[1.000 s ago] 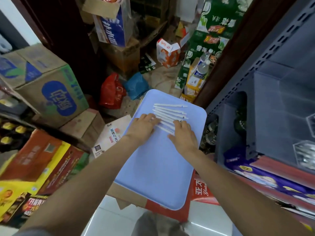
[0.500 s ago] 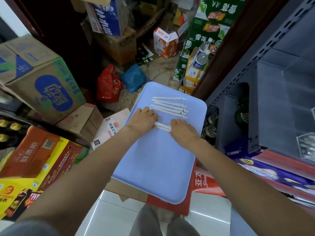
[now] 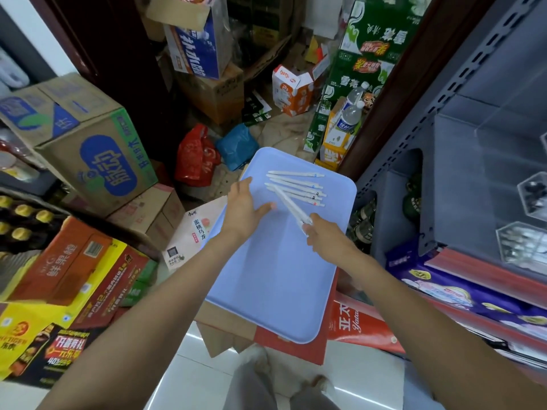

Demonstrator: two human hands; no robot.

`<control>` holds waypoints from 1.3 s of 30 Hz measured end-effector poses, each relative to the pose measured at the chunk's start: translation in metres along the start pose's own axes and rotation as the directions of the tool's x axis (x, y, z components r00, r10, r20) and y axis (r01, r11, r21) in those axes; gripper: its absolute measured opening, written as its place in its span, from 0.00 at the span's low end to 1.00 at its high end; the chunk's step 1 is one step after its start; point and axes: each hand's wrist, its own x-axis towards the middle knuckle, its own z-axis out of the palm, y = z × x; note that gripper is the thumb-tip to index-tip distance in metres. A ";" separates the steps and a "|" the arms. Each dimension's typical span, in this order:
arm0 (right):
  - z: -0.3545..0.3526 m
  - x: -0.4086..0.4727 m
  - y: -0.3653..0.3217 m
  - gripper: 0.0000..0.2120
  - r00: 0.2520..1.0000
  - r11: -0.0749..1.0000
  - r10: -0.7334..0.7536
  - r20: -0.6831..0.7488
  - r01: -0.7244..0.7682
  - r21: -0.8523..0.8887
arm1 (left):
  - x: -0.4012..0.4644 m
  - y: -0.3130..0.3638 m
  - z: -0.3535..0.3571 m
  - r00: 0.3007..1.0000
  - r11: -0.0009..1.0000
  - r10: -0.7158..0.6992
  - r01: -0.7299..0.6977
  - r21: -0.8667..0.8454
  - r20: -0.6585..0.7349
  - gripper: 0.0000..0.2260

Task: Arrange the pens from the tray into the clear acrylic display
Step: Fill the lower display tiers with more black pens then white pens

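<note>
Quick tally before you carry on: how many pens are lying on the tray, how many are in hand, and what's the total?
Pens lying on the blue tray: about 6; they overlap, so the count is approximate
Pens pinched in the right hand: 2, it seems
Pens in the left hand: 0
Total: about 8

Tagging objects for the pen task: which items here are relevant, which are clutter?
Relevant: blue tray; white pens on the tray; pens held by the right hand; left hand; clear acrylic display.
Clutter: cardboard boxes; red bag; water bottles.
</note>
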 end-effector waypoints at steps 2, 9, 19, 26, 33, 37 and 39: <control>-0.006 -0.010 -0.003 0.09 1.000 0.981 -0.004 -0.003 0.005 0.196 | -0.006 0.016 0.000 0.982 0.955 -0.136 0.166 -0.245 0.133 0.27; -0.037 -0.067 -0.021 0.07 0.990 0.864 -0.134 -0.036 0.134 0.485 | -0.046 0.078 0.012 0.903 0.747 0.018 0.273 -0.607 0.429 0.14; -0.123 -0.182 0.042 0.11 0.955 0.781 -0.227 -0.192 0.296 0.550 | -0.120 0.213 0.074 0.913 0.717 0.251 0.048 -0.696 0.321 0.12; -0.187 -0.249 0.133 0.08 0.902 0.911 -0.276 -0.332 0.356 0.208 | -0.168 0.292 0.138 0.901 0.784 0.385 -0.205 -0.587 0.201 0.12; -0.254 -0.302 0.220 0.14 0.773 0.811 -0.092 -0.628 0.424 0.403 | -0.201 0.348 0.194 0.752 0.848 0.499 -0.526 -0.064 0.430 0.12; -0.263 -0.312 0.257 0.07 0.748 0.724 -0.075 -0.659 0.496 0.480 | -0.213 0.370 0.221 0.712 0.843 0.496 -0.532 -0.080 0.496 0.11; -0.265 -0.316 0.272 0.04 0.733 0.690 -0.056 -0.678 0.519 0.504 | -0.209 0.374 0.230 0.756 0.868 0.485 -0.479 -0.132 0.439 0.10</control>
